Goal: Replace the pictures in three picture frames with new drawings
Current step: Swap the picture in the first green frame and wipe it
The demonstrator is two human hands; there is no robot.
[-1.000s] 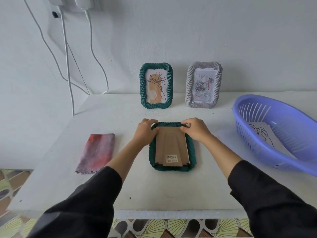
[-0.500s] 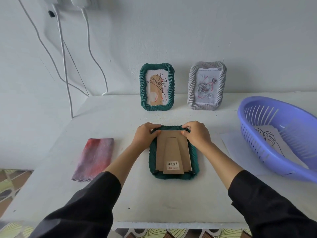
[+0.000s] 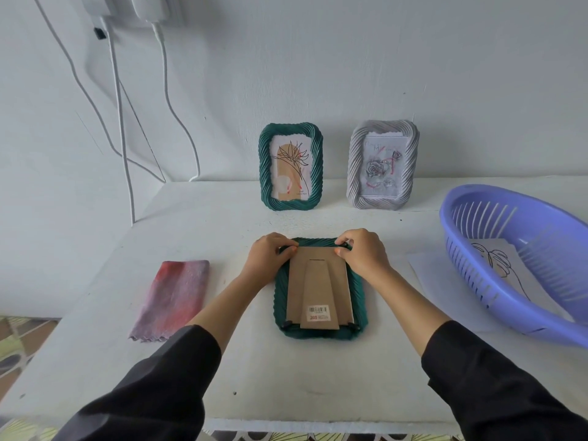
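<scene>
The white desk [image 3: 95, 345] is bounded by the wall behind and by free edges at the left and front. Bare room is left before the work and between it and the folded cloth [image 3: 175, 297]. The right side is taken up by the blue basket [image 3: 471, 259], in which a line drawing [image 3: 496, 262] is laid. A green frame [image 3: 291, 167] and a grey frame [image 3: 383, 165] are stood upright by the wall, well apart from the hands.

The face-down frame [image 3: 359, 297] is laid at the middle, cardboard back [image 3: 318, 281] upward. Its top corners are pinched by curled fingers, the left grip [image 3: 265, 259] at the left corner and the right grip [image 3: 362, 254] at the right. Compared with half a second before, both grips are found at the same corners, and the frame is not shifted.
</scene>
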